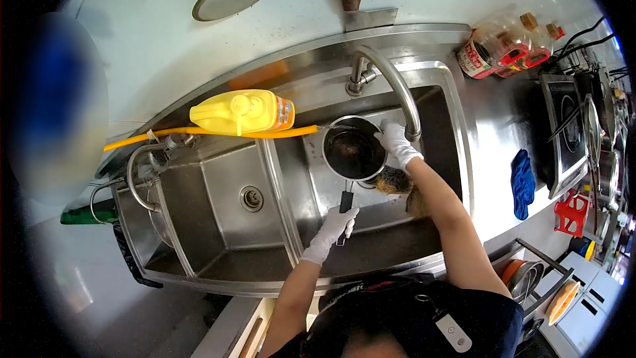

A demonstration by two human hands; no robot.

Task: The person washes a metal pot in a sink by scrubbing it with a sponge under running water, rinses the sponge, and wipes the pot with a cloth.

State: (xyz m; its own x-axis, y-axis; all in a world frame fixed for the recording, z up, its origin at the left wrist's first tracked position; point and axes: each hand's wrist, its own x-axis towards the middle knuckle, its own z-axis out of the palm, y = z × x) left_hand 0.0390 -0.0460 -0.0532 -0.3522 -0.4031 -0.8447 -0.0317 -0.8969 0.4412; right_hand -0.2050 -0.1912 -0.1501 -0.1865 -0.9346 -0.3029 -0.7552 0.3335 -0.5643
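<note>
Your Left Hand Grips the Saucepan's Handle in the Sink

You have the saucepan in the right-hand basin of the sink, its mouth facing up and its inside dark brown. Whether its base touches the basin floor cannot be told. Your left hand, in a white glove, has its fingers closed around the black handle, which points back toward you. Your right hand, gloved too, is at the far right part of the rim; its fingers are partly hidden, so I cannot tell how far open they are or whether they hold anything.

Just below that hand is a brown, rough-looking clump, too unclear to name. The curved tap arches over near your right hand. An orange hose ends just left of the pan, passing in front of a yellow jug at the sink's back edge. On the worktop to your right lies a blue cloth.
</note>
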